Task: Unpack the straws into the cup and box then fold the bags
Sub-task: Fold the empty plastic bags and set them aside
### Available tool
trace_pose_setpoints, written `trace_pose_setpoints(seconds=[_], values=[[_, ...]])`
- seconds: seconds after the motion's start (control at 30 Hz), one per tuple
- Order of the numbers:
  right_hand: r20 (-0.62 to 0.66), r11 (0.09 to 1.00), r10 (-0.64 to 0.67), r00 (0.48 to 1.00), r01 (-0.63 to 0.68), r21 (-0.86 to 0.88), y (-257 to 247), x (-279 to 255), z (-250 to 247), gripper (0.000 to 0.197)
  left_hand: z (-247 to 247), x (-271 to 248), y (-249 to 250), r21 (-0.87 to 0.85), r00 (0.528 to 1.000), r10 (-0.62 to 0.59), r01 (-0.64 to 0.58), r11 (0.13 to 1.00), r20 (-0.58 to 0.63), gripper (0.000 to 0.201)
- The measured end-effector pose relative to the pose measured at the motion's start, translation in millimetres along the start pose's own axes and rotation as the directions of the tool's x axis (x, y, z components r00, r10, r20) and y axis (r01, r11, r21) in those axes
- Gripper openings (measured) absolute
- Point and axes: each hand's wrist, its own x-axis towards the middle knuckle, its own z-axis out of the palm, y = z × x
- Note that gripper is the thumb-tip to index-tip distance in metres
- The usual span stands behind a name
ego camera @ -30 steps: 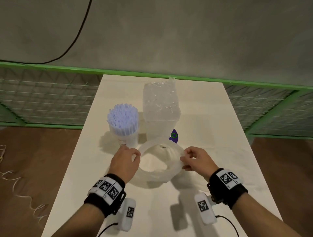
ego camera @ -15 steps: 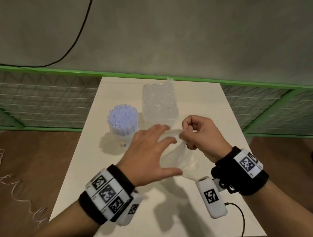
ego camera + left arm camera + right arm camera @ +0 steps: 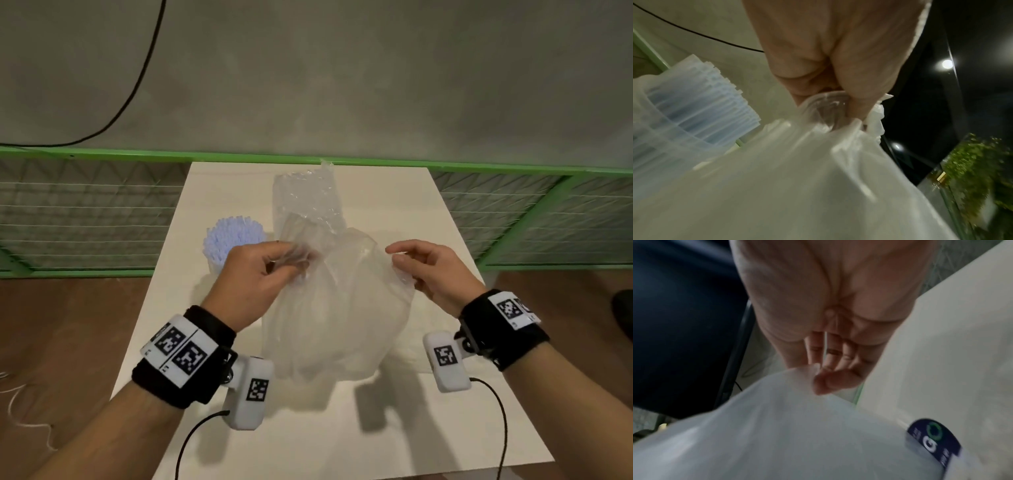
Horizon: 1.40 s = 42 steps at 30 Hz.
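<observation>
An empty translucent plastic bag [image 3: 337, 318] hangs above the white table [image 3: 428, 428], spread between both hands. My left hand [image 3: 274, 267] pinches its upper left edge; the left wrist view shows the bunched plastic [image 3: 830, 112] held in the curled fingers. My right hand [image 3: 411, 267] pinches the upper right edge, thumb and fingertip closed on the film [image 3: 816, 374]. A dark blue label [image 3: 931, 443] sits on the bag. Behind the left hand stands a cup of pale blue straws [image 3: 229, 236]. The clear box [image 3: 305, 195] holding clear straws stands behind the bag.
A green rail with mesh fencing [image 3: 85, 219] runs behind and beside the table. A black cable [image 3: 137, 82] lies on the grey floor beyond. Brown floor shows on both sides of the table. Wrist camera cables trail off the near table edge.
The bag lay as an open ring on the table between both hands. Both hands have lifted it and pulled it apart sideways, so it now hangs spread in front of the box.
</observation>
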Motion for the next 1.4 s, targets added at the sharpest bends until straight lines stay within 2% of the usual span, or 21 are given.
trace_pose_setpoints(seconds=[0.1, 0.17, 0.23, 0.37, 0.43, 0.5, 0.57, 0.63, 0.67, 0.7, 0.73, 0.8, 0.87, 0.9, 0.97, 1.03, 1.13, 1.2, 1.27, 1.33, 1.4], values=[[-0.123, 0.994, -0.057, 0.991, 0.045, -0.097, -9, 8, -19, 0.008, -14, 6, -3, -0.092, 0.989, -0.09, 0.08, 0.993, -0.114, 0.026], [-0.248, 0.999, -0.035, 0.968, 0.024, -0.047, -17, 14, -40, 0.008, -26, 7, -6, -0.137, 0.974, -0.135, 0.112, 0.984, -0.18, 0.027], [-0.326, 0.999, -0.033, 0.945, 0.03, -0.015, -24, 18, -57, 0.01, -35, 6, -6, -0.162, 0.969, -0.157, 0.127, 0.979, -0.189, 0.028], [-0.422, 0.998, -0.047, 0.906, 0.064, 0.026, -35, 24, -70, 0.018, -39, 6, 1, -0.23, 0.972, -0.124, 0.076, 0.97, -0.198, 0.039], [-0.48, 0.986, 0.001, 0.878, 0.079, 0.146, -37, 23, -69, 0.024, -39, 7, 5, -0.273, 0.971, -0.087, 0.024, 0.962, -0.222, 0.04], [-0.393, 0.944, 0.105, 0.914, 0.032, 0.328, -31, 14, -57, 0.032, -37, 10, 5, -0.318, 0.963, -0.07, -0.017, 0.948, -0.259, 0.035], [-0.123, 0.888, 0.184, 0.975, -0.111, 0.446, -11, 1, -38, 0.059, -34, 13, 1, -0.34, 0.95, -0.103, -0.003, 0.94, -0.296, 0.048], [0.198, 0.81, 0.171, 0.965, -0.252, 0.53, 6, -16, -14, 0.082, -30, 16, 4, -0.341, 0.941, -0.14, 0.029, 0.94, -0.308, 0.046], [0.316, 0.761, 0.13, 0.94, -0.299, 0.575, 11, -22, -3, 0.086, -29, 16, 6, -0.369, 0.95, -0.148, 0.037, 0.929, -0.276, 0.032], [0.368, 0.733, 0.097, 0.925, -0.317, 0.602, 13, -25, 4, 0.087, -28, 16, 10, -0.416, 0.964, -0.168, 0.069, 0.907, -0.206, 0.026], [0.368, 0.727, 0.08, 0.926, -0.307, 0.614, 11, -27, 9, 0.088, -28, 14, 13, -0.459, 0.974, -0.186, 0.109, 0.882, -0.127, 0.046], [0.274, 0.77, 0.054, 0.96, -0.215, 0.601, 7, -24, 11, 0.082, -30, 11, 14, -0.513, 0.985, -0.169, 0.137, 0.847, -0.016, 0.088], [0.102, 0.832, 0.031, 0.994, -0.082, 0.549, 1, -19, 9, 0.077, -27, 8, 12, -0.522, 0.992, -0.128, 0.113, 0.845, 0.008, 0.103], [0.035, 0.854, 0.002, 0.999, -0.02, 0.52, -1, -17, 7, 0.08, -24, 8, 10, -0.538, 0.989, -0.146, 0.103, 0.836, -0.037, 0.098], [-0.042, 0.887, -0.084, 0.996, 0.094, 0.451, -5, -14, 3, 0.089, -17, 12, 5, -0.598, 0.945, -0.253, 0.082, 0.797, -0.206, 0.069], [-0.036, 0.917, -0.162, 0.986, 0.164, 0.364, -10, -13, -2, 0.093, -16, 16, 0, -0.619, 0.898, -0.313, 0.06, 0.783, -0.309, 0.044], [0.078, 0.954, -0.232, 0.97, 0.211, 0.215, -14, -17, -15, 0.091, -26, 14, 3, -0.619, 0.911, -0.315, 0.089, 0.78, -0.266, 0.039], [0.142, 0.96, -0.24, 0.96, 0.213, 0.179, -17, -20, -25, 0.085, -37, 12, 5, -0.619, 0.943, -0.278, 0.109, 0.778, -0.183, 0.044], [0.177, 0.951, -0.228, 0.957, 0.18, 0.253, -21, -21, -30, 0.075, -45, 11, 6, -0.538, 0.975, -0.203, 0.123, 0.834, -0.092, 0.064], [0.146, 0.934, -0.187, 0.971, 0.13, 0.331, -25, -17, -28, 0.057, -47, 11, 8, -0.383, 0.991, -0.131, 0.117, 0.916, -0.009, 0.085], [0.06, 0.95, -0.149, 0.987, 0.126, 0.285, -25, -8, -27, 0.051, -49, 13, 9, -0.319, 0.992, -0.096, 0.115, 0.941, 0.077, 0.095]])
